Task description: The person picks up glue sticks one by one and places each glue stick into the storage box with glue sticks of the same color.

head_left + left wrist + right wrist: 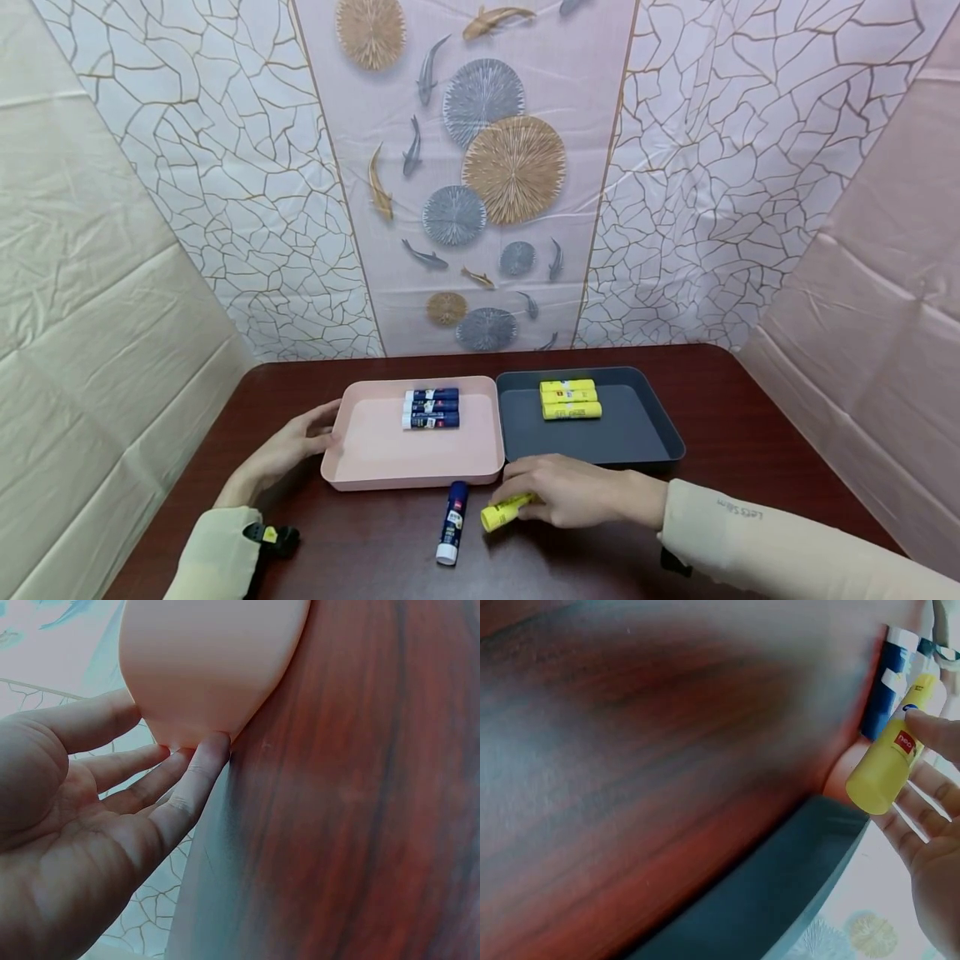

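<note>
My left hand (288,446) holds the left end of a pink tray (367,450), with thumb and fingertips at its rim and end wall (210,682). Between the thumb and fingers of my right hand (566,492) is a yellow glue stick (501,512), tilted just over the table in front of the trays. A navy glue stick (452,523) with a white end lies on the table left of it, near the pink tray's front wall. Three navy glue sticks (431,407) lie side by side in the pink tray. Three yellow glue sticks (570,398) lie in the dark grey tray (633,425).
Both trays stand side by side at the back of the dark reddish-brown table (375,550). Behind them hangs a patterned cloth (480,208), and plain fabric walls (112,333) flank the table. A black strap (273,537) is on the left wrist.
</note>
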The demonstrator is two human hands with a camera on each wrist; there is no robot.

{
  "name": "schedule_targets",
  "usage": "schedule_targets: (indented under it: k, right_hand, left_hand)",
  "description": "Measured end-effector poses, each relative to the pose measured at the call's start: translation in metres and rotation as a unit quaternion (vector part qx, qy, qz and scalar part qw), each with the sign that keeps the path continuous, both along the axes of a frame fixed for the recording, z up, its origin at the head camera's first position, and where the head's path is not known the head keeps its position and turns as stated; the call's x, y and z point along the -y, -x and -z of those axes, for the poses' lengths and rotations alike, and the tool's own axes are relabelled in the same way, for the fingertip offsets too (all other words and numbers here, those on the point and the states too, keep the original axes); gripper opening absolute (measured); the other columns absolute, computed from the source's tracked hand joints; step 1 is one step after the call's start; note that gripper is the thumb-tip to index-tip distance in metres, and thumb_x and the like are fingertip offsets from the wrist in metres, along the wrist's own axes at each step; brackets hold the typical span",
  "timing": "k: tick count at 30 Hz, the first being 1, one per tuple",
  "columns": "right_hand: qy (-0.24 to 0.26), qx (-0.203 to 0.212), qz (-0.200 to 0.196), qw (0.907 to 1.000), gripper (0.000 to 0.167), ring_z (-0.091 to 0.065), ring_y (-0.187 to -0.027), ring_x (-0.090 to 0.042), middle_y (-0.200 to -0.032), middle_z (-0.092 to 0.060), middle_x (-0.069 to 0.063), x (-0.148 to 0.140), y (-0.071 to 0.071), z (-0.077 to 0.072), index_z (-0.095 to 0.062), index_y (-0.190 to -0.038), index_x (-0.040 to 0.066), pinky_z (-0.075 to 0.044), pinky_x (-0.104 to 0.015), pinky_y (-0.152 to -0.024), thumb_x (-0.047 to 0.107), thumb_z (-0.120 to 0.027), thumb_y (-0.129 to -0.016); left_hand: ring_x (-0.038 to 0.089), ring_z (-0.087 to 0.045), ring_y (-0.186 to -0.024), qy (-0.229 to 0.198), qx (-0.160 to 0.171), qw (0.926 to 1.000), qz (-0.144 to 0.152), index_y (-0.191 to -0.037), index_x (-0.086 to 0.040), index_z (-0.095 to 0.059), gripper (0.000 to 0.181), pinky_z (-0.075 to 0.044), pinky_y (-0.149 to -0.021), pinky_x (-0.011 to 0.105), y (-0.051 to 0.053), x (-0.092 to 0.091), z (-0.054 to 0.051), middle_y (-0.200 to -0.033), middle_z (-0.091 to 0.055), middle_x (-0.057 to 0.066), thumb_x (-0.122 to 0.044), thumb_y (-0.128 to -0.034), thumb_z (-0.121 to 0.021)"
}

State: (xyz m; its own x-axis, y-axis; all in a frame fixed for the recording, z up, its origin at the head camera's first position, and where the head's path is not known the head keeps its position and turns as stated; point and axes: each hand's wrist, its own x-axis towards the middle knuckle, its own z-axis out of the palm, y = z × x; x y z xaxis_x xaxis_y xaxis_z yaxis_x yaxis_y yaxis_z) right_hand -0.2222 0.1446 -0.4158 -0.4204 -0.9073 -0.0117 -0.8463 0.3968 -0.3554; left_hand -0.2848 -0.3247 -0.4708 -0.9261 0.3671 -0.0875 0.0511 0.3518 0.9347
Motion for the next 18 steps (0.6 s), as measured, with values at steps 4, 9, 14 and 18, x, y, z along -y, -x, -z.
schedule_targets:
  k: [4,9,14,18]
  right_hand:
    - [0.003,0.002,0.036,0.9993,0.038,-0.058,-0.119,-0.006,-0.133,-0.064,0.008,-0.005,0.002,-0.007,-0.068,-0.138,0.026,-0.050,-0.034,-0.103,0.016,-0.070,-0.101]
    - [0.014,0.004,0.064,0.9978,0.040,-0.059,-0.110,-0.007,-0.127,-0.065,0.009,-0.012,0.007,-0.015,-0.069,-0.137,0.028,-0.052,-0.032,-0.098,0.015,-0.072,-0.099]
    - [0.020,-0.003,0.074,0.9970,0.040,-0.058,-0.104,-0.004,-0.123,-0.064,0.012,-0.017,0.010,-0.021,-0.069,-0.136,0.029,-0.053,-0.030,-0.095,0.017,-0.073,-0.099]
    - [0.025,-0.026,0.079,0.9962,0.038,-0.057,-0.103,-0.004,-0.119,-0.063,0.014,-0.023,0.013,-0.021,-0.070,-0.135,0.028,-0.053,-0.030,-0.093,0.017,-0.073,-0.099]
  left_hand:
    - [0.045,-0.045,-0.141,0.002,0.001,1.0000,-0.001,-0.164,-0.002,-0.023,0.075,-0.048,-0.101,0.030,0.001,0.000,0.000,-0.165,-0.029,0.026,-0.016,-0.1034,-0.065]
    - [0.044,-0.045,-0.141,0.006,0.004,1.0000,-0.003,-0.164,-0.002,-0.023,0.075,-0.047,-0.106,0.039,0.001,0.000,0.000,-0.165,-0.029,0.026,-0.017,-0.1036,-0.065]
    - [0.045,-0.044,-0.142,0.007,0.005,1.0000,-0.005,-0.164,-0.002,-0.023,0.074,-0.047,-0.106,0.042,0.001,0.000,0.000,-0.166,-0.027,0.025,-0.016,-0.1040,-0.064]
    - [0.045,-0.044,-0.142,0.009,0.004,0.9999,-0.006,-0.164,-0.002,-0.024,0.074,-0.046,-0.107,0.043,0.001,0.000,0.000,-0.166,-0.028,0.025,-0.017,-0.1041,-0.064]
